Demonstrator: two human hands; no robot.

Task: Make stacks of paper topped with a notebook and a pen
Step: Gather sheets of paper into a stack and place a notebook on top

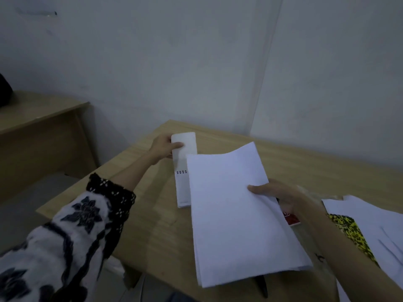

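My right hand (281,196) grips a thick sheaf of white paper (235,219) by its right edge and holds it over the wooden table (152,214). My left hand (163,147) pinches the far end of an open white spiral notebook (182,168), which lies partly under the sheaf's left edge. A red-covered notebook (291,219) shows beneath my right hand. A dark pen (261,286) pokes out from under the near end of the sheaf.
More loose white sheets (383,232) and a yellow-and-black patterned item (351,234) lie at the right of the table. A second wooden desk (37,118) stands at the left with a dark object (4,90) on it. A pale wall rises right behind the table.
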